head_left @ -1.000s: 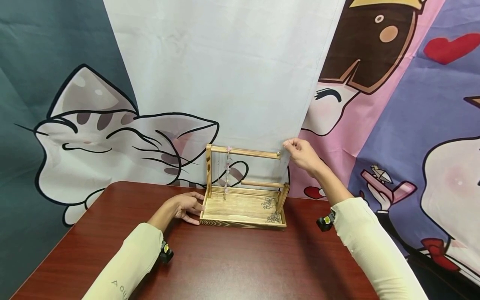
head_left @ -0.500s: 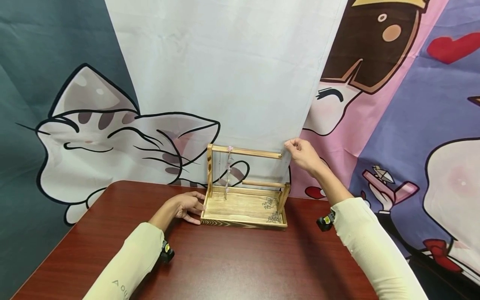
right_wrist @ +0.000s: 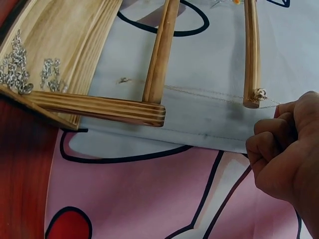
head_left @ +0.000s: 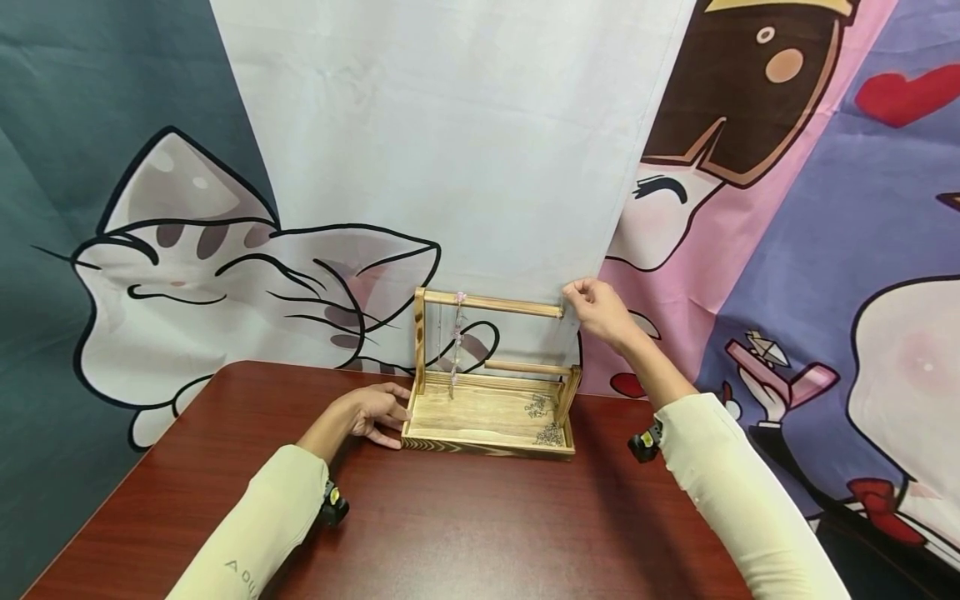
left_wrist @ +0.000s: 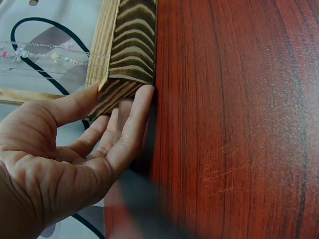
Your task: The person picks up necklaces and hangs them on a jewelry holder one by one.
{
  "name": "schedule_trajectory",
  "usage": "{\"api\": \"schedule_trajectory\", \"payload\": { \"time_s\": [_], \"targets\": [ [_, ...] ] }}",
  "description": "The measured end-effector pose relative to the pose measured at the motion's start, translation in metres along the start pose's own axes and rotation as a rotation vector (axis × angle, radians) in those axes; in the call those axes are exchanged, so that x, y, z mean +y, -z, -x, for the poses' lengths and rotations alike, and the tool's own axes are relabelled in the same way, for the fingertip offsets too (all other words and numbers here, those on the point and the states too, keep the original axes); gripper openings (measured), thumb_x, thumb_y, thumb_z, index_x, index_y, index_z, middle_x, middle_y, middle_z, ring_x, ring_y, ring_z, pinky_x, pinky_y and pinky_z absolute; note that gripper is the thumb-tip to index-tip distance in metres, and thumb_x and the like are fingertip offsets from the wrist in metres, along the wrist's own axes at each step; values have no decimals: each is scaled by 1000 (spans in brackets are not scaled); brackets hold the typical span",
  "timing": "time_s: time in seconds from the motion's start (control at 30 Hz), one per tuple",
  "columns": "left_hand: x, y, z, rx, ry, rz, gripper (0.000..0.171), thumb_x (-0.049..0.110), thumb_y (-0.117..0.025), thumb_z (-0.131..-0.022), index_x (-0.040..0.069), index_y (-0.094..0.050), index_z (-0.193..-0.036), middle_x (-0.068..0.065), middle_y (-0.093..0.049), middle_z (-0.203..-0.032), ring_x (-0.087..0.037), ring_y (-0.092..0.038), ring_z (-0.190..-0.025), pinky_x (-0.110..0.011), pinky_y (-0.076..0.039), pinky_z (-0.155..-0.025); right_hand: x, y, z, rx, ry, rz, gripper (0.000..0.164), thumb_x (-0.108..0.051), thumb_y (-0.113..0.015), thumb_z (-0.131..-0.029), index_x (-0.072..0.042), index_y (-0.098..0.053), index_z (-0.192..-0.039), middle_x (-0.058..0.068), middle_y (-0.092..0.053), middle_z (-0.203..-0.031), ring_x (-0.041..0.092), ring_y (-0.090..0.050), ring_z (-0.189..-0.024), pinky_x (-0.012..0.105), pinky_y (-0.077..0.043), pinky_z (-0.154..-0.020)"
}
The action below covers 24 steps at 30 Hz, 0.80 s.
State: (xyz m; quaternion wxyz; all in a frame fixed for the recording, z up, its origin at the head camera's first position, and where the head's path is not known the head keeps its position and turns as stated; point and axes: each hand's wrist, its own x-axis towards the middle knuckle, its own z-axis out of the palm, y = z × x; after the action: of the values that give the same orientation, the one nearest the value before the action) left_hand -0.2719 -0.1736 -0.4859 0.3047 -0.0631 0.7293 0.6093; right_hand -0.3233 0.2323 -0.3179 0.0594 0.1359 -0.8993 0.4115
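A wooden jewelry stand [head_left: 465, 412], a tray with two raised bars, stands at the back of the table. My left hand [head_left: 371, 412] holds its left end; in the left wrist view the thumb is on the rim and the fingers lie against the end wall. At the free end of the upper bar [right_wrist: 251, 55], my right hand [right_wrist: 286, 144] pinches a fine gold-coloured chain necklace [right_wrist: 260, 93] between thumb and forefinger. The chain loops over the bar's tip and hangs down past the lower bar [right_wrist: 162, 55]. The fingertips' hold is partly hidden.
A pink beaded chain [head_left: 456, 333] hangs from the upper bar's left part, with a thin chain beside it. Silver chains [right_wrist: 15, 69] lie in the tray's right end. Behind is a printed cloth backdrop [head_left: 450, 150]; the dark red table [head_left: 480, 517] extends in front.
My right hand has shifted slightly left, closer to the upper bar's tip. The left hand stays at the stand's left end.
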Motion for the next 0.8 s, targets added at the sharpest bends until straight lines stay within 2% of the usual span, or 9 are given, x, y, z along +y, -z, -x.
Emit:
{"api": "schedule_trajectory", "payload": {
  "time_s": [0.27, 0.5, 0.7, 0.8],
  "targets": [
    [-1, 1, 0, 4, -2, -2, 58, -4, -65, -107, 2, -40, -160, -17, -72, -118, -30, -72, -112, -52, -74, -89, -4, -5, -5, -14, 15, 5, 41, -27, -54, -120, 10, -67, -133, 5, -59, -94, 11, -51, -77, 22, -46, -66],
    [-1, 1, 0, 5, -3, 2, 58, -4, -64, -108, 2, -39, -160, -16, -73, -117, -30, -72, -112, -52, -74, -89, -4, -10, -10, 9, 49, 99, 39, -25, -53, -120, 9, -68, -131, 7, -63, -92, 16, -56, -82, 27, -50, -76],
    [-1, 1, 0, 4, -6, -2, 59, -4, -64, -107, 2, -39, -160, -17, -72, -118, -30, -71, -112, -51, -74, -89, -7, -12, -10, 11, 40, 101, 38, -24, -52, -120, 9, -67, -132, 8, -62, -92, 19, -55, -82, 30, -49, -77],
    [-1, 1, 0, -1, -7, -3, 59, -4, -64, -107, 2, -39, -160, -18, -71, -120, -30, -72, -112, -52, -74, -89, -9, -12, -9, 10, 34, 103, 39, -26, -52, -120, 8, -66, -133, 15, -67, -101, 23, -58, -89, 31, -51, -80]
  ]
}}
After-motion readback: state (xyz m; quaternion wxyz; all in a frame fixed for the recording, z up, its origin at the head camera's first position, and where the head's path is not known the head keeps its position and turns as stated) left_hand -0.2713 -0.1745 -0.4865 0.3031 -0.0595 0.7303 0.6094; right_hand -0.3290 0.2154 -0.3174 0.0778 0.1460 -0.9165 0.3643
